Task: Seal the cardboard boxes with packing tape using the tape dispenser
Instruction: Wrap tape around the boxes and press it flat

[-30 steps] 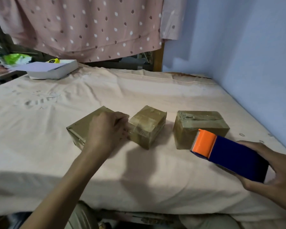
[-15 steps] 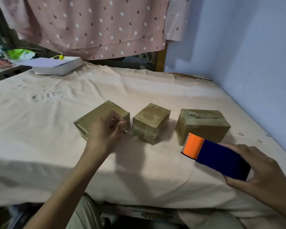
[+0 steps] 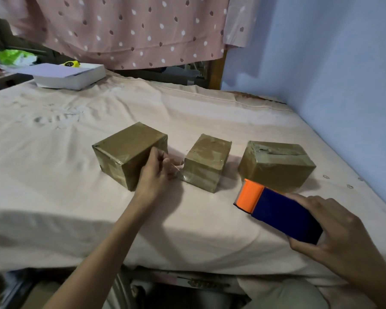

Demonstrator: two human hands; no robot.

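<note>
Boxes, three on the bed, all looked taped: left (image 3: 129, 156), middle (image 3: 206, 162), right (image 3: 276, 165); my left hand (image 3: 156, 172) pinched a tape end between two, my right (image 3: 341, 230) gripped the dispenser (image 3: 276, 210).

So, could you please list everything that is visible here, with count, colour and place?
boxes: 3, brown, taped, in a row mid-bed: left, middle, right
dispenser: 1, blue with orange front, in right hand, near right box
sheet: 1, pale pink, covers bed
white box: 1, far left corner of bed
yellow thing: 1, behind white box
cloth: 1, pink, dotted, hangs behind
wall: blue, right side
left hand: between left and middle boxes, pinches a clear tape end
right hand: grips dispenser
</note>
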